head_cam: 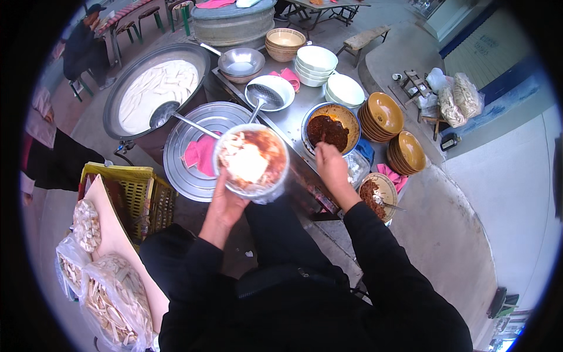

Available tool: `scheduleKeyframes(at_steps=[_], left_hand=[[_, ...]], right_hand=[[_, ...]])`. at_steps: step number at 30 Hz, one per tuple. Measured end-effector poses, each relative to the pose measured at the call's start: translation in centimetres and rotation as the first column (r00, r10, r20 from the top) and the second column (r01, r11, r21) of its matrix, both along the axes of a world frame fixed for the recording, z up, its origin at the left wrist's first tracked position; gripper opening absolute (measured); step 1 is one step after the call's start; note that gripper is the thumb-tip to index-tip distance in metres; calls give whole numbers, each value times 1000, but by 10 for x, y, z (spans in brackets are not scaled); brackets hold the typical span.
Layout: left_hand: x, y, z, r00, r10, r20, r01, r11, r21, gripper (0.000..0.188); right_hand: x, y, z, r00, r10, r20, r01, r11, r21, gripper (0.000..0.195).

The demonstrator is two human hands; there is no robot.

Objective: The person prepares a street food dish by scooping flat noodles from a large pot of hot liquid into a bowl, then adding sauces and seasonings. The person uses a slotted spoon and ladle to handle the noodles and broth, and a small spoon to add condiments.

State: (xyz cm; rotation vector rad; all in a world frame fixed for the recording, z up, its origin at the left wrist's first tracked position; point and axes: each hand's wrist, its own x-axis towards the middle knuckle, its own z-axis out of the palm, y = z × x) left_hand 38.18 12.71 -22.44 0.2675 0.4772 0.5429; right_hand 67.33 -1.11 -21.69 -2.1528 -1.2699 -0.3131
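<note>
My left hand (225,204) holds up a bowl of food (250,160), its thumb on the rim. White curd and a red sauce lie in it, and thin clear plastic seems to hang below the bowl. At the near rim of a blue-edged bowl (355,119), the fingers of my right hand (330,165) are closed on what looks like a thin utensil, mostly hidden. Dark red chili paste (327,132) fills much of that bowl. Below my right hand's far side sits a clear container (358,167) with white contents. Nearer me is a bowl of minced brown food (379,193) with a spoon.
Left of the metal counter (292,123), a large pot (200,66) of white curd holds a ladle (163,115). A metal lid (176,176) carries a pink cloth (203,154). Brown bowls (385,112) and white bowls (314,61) stand stacked. A yellow crate (132,180) is at left; people sit and stand beyond.
</note>
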Motion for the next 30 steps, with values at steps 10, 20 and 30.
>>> scheduleKeyframes(at_steps=[10, 20, 30], left_hand=[[57, -52, -62, 979, -199, -35, 197, 979, -50, 71], [88, -44, -85, 968, -227, -110, 225, 974, -31, 67], [83, -49, -70, 978, -179, -104, 173, 983, -64, 68]], right_hand=[[38, 1, 25, 1000, -26, 10, 26, 999, 34, 21], [-42, -103, 79, 613, 199, -765, 43, 958, 284, 21], [-77, -124, 135, 805, 361, -470, -205, 914, 351, 22]])
